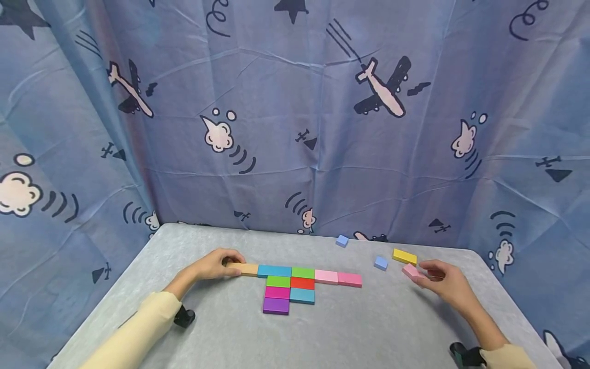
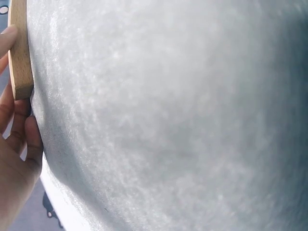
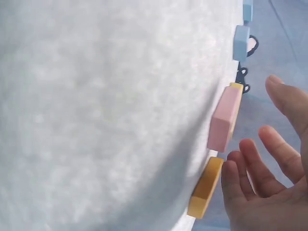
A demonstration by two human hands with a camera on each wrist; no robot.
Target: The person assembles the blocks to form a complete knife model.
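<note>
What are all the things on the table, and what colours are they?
Wooden block: 1, tan, left end of the long row.
Row blocks: 4, blue, green, light pink, pink, in a line to the right of it.
Blocks below the row: 5, green, red, magenta, teal, purple.
Small cubes: 2, light blue, back right.
Yellow block: 1, far right.
Loose pink block: 1, tilted, by the right fingertips.
Table: 1, grey.
Curtain: blue, planes and clouds, behind.
Left hand: fingers on the wooden block.
Right hand: open beside the loose pink block.
</note>
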